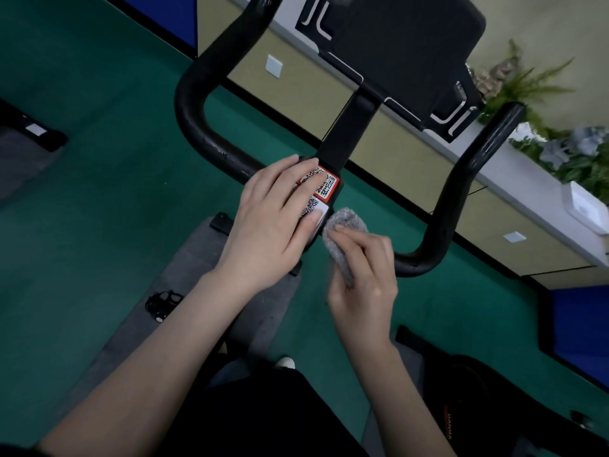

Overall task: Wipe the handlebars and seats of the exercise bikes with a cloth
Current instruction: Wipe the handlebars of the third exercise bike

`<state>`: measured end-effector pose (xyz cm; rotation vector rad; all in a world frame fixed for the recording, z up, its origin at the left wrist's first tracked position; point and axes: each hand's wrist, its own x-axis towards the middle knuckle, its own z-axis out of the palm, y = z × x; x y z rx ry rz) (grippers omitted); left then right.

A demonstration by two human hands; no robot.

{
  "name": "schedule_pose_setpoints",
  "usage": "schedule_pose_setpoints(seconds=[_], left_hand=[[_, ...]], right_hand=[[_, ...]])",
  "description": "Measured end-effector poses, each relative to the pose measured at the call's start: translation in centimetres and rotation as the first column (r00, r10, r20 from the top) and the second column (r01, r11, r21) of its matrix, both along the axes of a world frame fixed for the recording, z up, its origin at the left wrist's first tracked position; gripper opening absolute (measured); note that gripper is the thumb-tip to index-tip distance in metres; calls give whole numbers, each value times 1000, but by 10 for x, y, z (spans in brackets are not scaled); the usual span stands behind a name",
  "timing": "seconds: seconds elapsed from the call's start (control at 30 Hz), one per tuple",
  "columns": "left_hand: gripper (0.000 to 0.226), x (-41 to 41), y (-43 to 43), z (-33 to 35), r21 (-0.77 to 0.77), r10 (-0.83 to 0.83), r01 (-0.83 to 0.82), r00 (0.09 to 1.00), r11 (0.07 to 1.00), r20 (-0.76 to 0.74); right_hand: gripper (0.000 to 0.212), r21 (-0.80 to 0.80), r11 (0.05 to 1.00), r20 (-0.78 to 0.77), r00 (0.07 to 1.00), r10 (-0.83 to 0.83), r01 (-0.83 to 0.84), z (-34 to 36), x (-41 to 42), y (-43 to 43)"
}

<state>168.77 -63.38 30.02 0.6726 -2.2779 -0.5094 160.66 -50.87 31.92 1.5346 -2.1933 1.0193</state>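
Observation:
A black exercise-bike handlebar (194,103) loops across the upper half of the view, with a dark console screen (405,44) above its centre. My left hand (276,216) rests flat, fingers straight, on the centre clamp, partly covering its QR-code stickers (324,188). My right hand (365,268) grips a bunched grey cloth (342,232) and presses it against the bar just right of the clamp. The bike's seat is not in view.
Green floor lies below, with a grey mat (184,268) and a pedal (161,303) under the bike. A low beige cabinet (408,159) with potted plants (566,150) runs along the right. Another bike's frame (468,390) sits at lower right.

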Motion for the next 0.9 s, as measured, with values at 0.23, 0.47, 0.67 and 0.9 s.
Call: schedule_pose_setpoints(seconds=[0.23, 0.47, 0.67, 0.9], left_hand=[[43, 2, 1, 2, -11, 3, -3, 1000, 1000, 15], [43, 2, 2, 1, 2, 12, -12, 1000, 1000, 26], [42, 0, 2, -2, -3, 16, -16, 1000, 1000, 7], [43, 1, 1, -4, -16, 11, -11, 1000, 1000, 9]], right_hand=[[13, 252, 964, 167, 978, -127, 83, 41, -22, -28], [14, 652, 731, 679, 584, -444, -203, 68, -80, -73], [7, 544, 837, 556, 772, -307, -59, 59, -62, -55], [15, 142, 983, 202, 969, -140, 112, 34, -13, -4]])
